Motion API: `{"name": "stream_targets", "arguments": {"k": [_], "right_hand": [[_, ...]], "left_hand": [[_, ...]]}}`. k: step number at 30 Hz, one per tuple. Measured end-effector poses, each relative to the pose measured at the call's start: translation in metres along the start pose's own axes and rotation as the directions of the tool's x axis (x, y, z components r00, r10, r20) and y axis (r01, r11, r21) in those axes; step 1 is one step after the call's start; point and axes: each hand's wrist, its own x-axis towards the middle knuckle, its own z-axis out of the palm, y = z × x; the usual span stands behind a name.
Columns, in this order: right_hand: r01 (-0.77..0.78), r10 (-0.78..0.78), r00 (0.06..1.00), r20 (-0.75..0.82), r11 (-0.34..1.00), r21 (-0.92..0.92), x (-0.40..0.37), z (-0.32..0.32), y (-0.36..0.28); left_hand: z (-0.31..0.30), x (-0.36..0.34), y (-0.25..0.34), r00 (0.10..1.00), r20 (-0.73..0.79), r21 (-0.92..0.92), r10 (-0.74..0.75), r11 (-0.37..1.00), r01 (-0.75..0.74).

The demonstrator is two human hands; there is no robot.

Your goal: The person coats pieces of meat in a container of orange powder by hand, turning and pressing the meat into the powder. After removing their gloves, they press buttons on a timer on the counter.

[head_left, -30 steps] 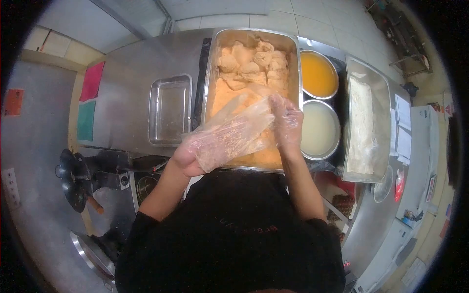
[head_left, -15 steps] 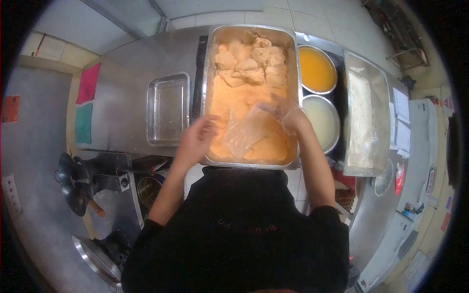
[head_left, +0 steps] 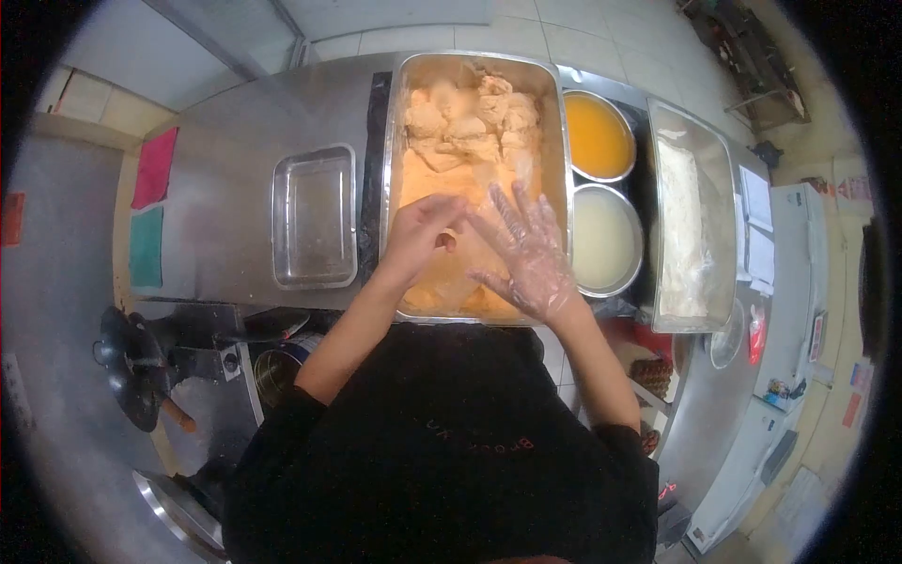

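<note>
My right hand [head_left: 536, 268] is spread open above the big metal tray [head_left: 570, 155], covered by a clear, wrinkled plastic glove. Just left of it, my left hand [head_left: 423, 235] is bare, its thumb and fingers pinched at the tip of a gloved finger, seemingly on the thin plastic. Beneath both hands the tray holds orange-tinted powder [head_left: 437, 183]. Pale, coated lumps that look like battered meat pieces [head_left: 470, 127] are heaped at its far end.
Right of the tray stand a round pan of orange liquid [head_left: 598, 136] and one of pale liquid [head_left: 604, 240]. Beyond them is a long pan of white flour [head_left: 681, 226]. A shallow metal tray [head_left: 317, 216] lies on the left counter. A wok [head_left: 132, 367] is at lower left.
The plastic glove hung loose from my right hand before; now it covers that hand, whose fingers are spread. My left hand has moved right and up to meet its fingertips. The view shifted slightly.
</note>
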Motion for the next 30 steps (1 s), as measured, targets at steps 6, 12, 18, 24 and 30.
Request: {"name": "stream_targets", "arguments": {"k": [6,12,18,24,30], "right_hand": [[-0.063,0.063,0.998,0.007,0.995,0.084,-0.02,0.011,0.012],[-0.241,0.248,0.951,-0.185,0.969,0.06,-0.019,0.024,0.007],[-0.233,0.233,0.958,-0.168,0.972,0.022,-0.017,0.031,-0.002],[-0.235,0.224,0.97,0.1,0.734,0.638,-0.017,0.031,0.002],[-0.178,0.049,0.975,0.218,-0.423,0.889,-0.017,0.024,-0.025]], "left_hand": [[-0.009,0.005,-0.014,0.99,-0.128,-0.112,-0.065,0.992,0.051],[0.013,-0.023,-0.003,0.951,0.188,0.33,-0.247,0.928,0.176],[-0.012,-0.016,-0.017,0.977,0.188,0.258,-0.098,0.965,0.047],[-0.039,-0.006,-0.029,0.935,0.19,-0.163,-0.299,0.93,0.33],[-0.05,-0.001,-0.024,0.808,0.455,0.055,-0.374,0.917,0.394]]}}
